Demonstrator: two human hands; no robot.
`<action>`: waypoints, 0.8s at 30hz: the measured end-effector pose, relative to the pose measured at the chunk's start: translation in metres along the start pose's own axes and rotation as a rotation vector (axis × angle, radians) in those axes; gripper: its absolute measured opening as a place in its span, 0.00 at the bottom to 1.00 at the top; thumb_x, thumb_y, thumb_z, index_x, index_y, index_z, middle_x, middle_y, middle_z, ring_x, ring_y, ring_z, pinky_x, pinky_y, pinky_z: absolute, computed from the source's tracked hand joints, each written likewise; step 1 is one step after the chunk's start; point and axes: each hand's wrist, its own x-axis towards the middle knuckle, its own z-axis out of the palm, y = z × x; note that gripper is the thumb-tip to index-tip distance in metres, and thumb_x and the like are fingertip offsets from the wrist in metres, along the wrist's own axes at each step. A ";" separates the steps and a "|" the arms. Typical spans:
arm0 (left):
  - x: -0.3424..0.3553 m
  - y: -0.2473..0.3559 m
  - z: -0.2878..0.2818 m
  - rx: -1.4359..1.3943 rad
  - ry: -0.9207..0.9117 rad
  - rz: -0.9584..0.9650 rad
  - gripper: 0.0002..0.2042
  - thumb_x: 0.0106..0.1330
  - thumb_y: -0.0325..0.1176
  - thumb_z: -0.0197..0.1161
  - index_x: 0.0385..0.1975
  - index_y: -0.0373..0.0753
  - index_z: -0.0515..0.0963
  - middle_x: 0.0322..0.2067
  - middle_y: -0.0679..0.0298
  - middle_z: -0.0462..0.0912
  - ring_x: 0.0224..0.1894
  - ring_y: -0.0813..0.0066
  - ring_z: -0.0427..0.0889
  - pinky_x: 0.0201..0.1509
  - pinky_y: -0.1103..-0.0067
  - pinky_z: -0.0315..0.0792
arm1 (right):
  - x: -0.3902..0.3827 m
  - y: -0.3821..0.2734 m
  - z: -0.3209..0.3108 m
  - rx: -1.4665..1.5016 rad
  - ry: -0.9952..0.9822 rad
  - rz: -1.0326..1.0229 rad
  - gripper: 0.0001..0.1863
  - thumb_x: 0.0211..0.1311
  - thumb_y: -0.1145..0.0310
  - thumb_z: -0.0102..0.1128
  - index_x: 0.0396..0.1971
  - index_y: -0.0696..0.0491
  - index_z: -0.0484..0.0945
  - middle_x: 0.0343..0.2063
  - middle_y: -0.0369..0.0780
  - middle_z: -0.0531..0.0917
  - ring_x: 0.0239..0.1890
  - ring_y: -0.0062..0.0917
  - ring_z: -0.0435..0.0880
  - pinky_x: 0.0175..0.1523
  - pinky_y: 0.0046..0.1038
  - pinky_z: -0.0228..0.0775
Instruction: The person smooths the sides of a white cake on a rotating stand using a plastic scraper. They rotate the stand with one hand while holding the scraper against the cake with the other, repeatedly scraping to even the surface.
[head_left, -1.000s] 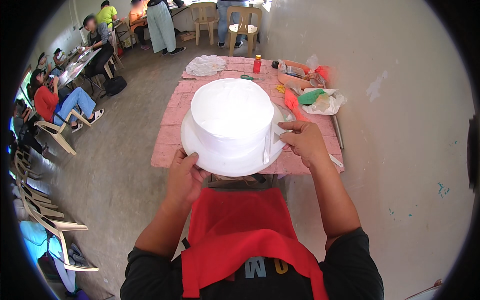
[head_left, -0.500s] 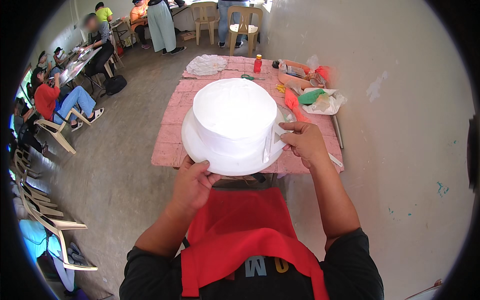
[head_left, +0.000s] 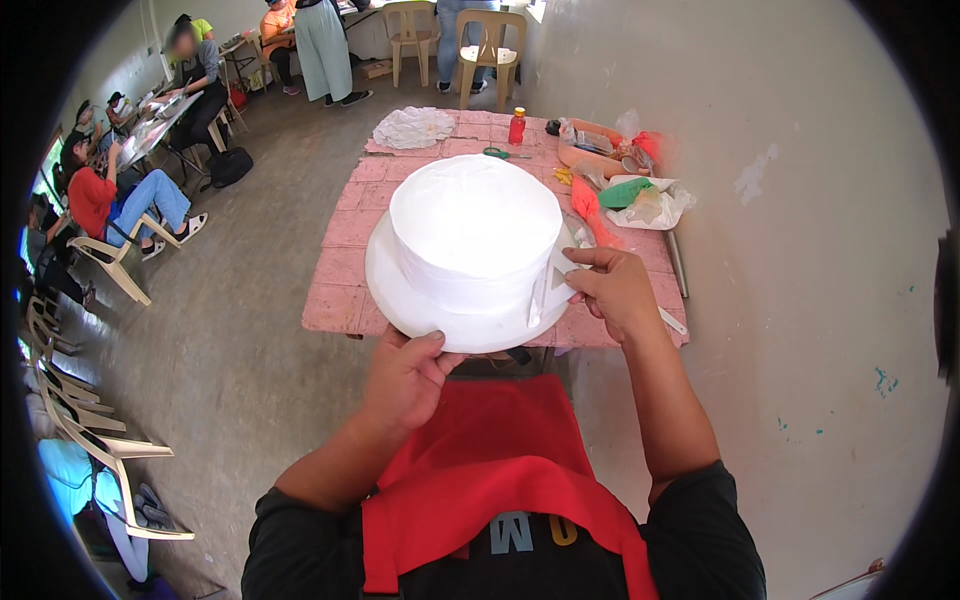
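Observation:
A round cake (head_left: 475,215) covered in smooth white icing stands on a white turntable (head_left: 400,302) in front of me. At the turntable's near rim, my left hand (head_left: 412,375) is closed, thumb on top and fingers below the edge. My right hand (head_left: 617,290) pinches a flat white cake scraper (head_left: 566,278) at the cake's right side. Its edge is held upright against the icing, with a small streak of white at the edge. The cake's far side is hidden.
The pink table (head_left: 335,270) carries a crumpled white cloth (head_left: 412,128), a red bottle (head_left: 517,127), green-handled scissors (head_left: 497,153) and an orange basin (head_left: 585,160). Piping bags (head_left: 595,210) lie at the right near a wall (head_left: 800,250). Other people sit at tables on the left.
My left hand has moved a little to the right along the turntable's near rim. The cake has shifted slightly right. My right hand keeps the scraper at nearly the same spot.

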 end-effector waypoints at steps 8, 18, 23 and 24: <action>0.002 -0.010 0.011 -0.006 -0.002 -0.019 0.25 0.63 0.18 0.50 0.61 0.36 0.57 0.57 0.54 0.68 0.58 0.60 0.72 0.60 0.63 0.71 | -0.005 -0.001 -0.004 0.033 0.015 0.000 0.22 0.45 0.79 0.61 0.45 0.66 0.78 0.19 0.38 0.79 0.14 0.13 0.69 0.15 0.16 0.54; 0.003 -0.008 -0.009 0.059 -0.058 -0.041 0.21 0.66 0.32 0.51 0.59 0.38 0.60 0.53 0.58 0.72 0.51 0.65 0.76 0.51 0.68 0.74 | -0.003 0.002 -0.017 0.077 0.062 -0.015 0.22 0.46 0.80 0.61 0.45 0.69 0.76 0.23 0.42 0.80 0.14 0.14 0.72 0.14 0.15 0.55; 0.020 0.010 -0.025 0.049 0.056 0.119 0.18 0.65 0.31 0.48 0.55 0.37 0.62 0.51 0.58 0.74 0.48 0.66 0.78 0.49 0.68 0.75 | 0.001 0.000 -0.017 0.064 0.041 0.002 0.22 0.45 0.80 0.61 0.45 0.68 0.76 0.23 0.41 0.81 0.16 0.15 0.74 0.15 0.16 0.57; 0.020 0.010 -0.025 0.072 0.061 0.114 0.18 0.65 0.31 0.49 0.55 0.37 0.62 0.51 0.58 0.74 0.48 0.66 0.78 0.50 0.68 0.76 | 0.001 0.000 -0.015 0.061 0.035 -0.003 0.22 0.45 0.80 0.61 0.45 0.68 0.76 0.23 0.41 0.81 0.17 0.15 0.74 0.15 0.15 0.57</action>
